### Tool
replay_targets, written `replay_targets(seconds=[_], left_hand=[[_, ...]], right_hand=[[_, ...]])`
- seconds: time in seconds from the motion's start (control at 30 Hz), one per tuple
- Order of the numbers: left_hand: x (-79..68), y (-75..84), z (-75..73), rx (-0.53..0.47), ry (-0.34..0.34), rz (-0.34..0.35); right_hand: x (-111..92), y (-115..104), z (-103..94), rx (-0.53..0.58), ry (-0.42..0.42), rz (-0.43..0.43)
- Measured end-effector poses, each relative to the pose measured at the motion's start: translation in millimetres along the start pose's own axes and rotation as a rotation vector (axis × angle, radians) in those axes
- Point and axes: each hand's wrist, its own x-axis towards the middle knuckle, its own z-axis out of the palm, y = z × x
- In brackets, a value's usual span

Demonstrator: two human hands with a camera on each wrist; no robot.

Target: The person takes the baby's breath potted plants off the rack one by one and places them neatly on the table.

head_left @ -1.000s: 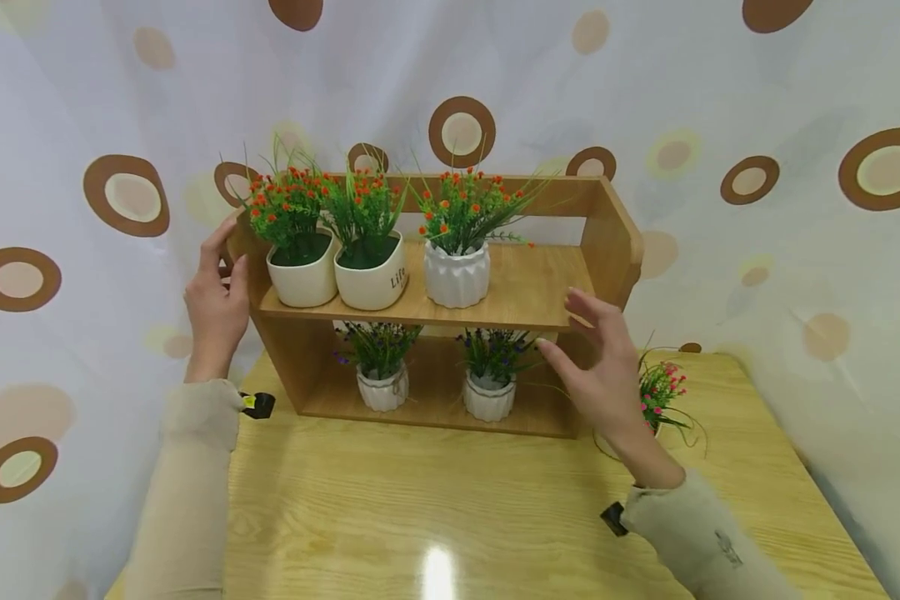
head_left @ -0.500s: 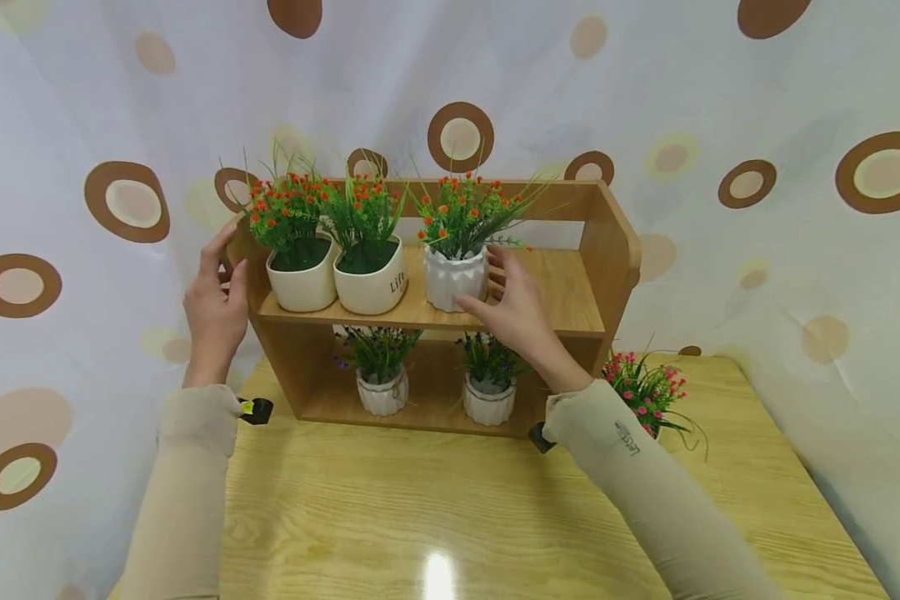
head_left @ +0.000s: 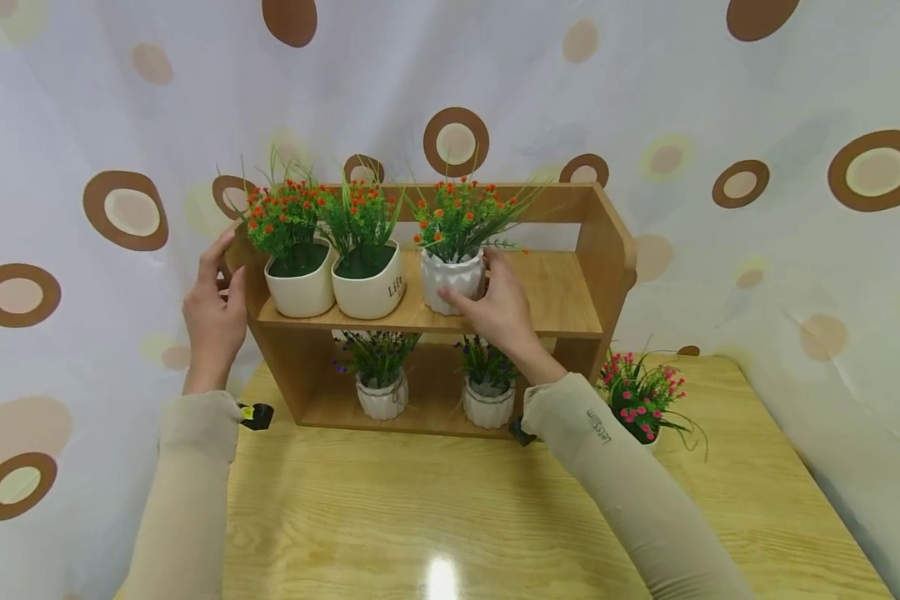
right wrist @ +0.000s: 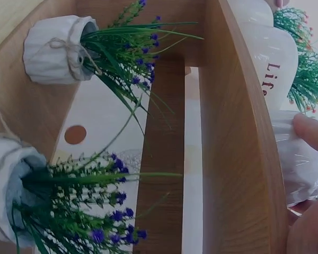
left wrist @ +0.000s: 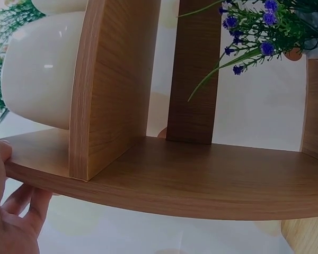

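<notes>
My left hand (head_left: 216,312) grips the left side board of a two-tier wooden shelf (head_left: 558,287), thumb on the inner face and fingers outside, as the left wrist view shows. With my right hand (head_left: 504,312) I hold the white fluted pot (head_left: 438,279) of an orange-flowered artificial plant on the upper tier, thumb in front and fingers round its right side. The pot appears to rest on the board. To its left stand two cream pots, one plain (head_left: 302,292) and one lettered "Life" (head_left: 367,292), both with orange flowers.
On the lower tier stand two white pots with purple flowers, a left one (head_left: 382,398) and a right one (head_left: 487,406). A pink-flowered plant (head_left: 641,400) is on the wooden table (head_left: 390,508), right of the shelf. A dotted curtain (head_left: 795,250) hangs behind.
My right hand has moved left from the shelf's front right edge to the white fluted pot and taken hold of it. The left hand has stayed on the side board.
</notes>
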Motion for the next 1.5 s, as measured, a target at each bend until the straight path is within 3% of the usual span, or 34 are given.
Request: replay_targets(seconds=[0.33, 0.57, 1.1, 1.5], left_hand=[[-1.8, -0.4, -0.6, -0.005, 0.004, 0.006], [-1.7, -0.3, 1.0, 0.003, 0.014, 0.01], [-1.6, -2.3, 1.5, -0.001, 0.016, 0.0], [-0.8, -0.6, 0.6, 0.002, 0.002, -0.012]], right_hand=[[-5.0, 0.3, 0.2, -0.005, 0.059, -0.008], [-14.7, 1.1, -6.0, 0.039, 0.043, -0.001], [-52.5, 1.0, -28.7, 0.078, 0.015, -0.064], [-84.9, -0.2, -35.4, 0.042, 0.014, -0.083]])
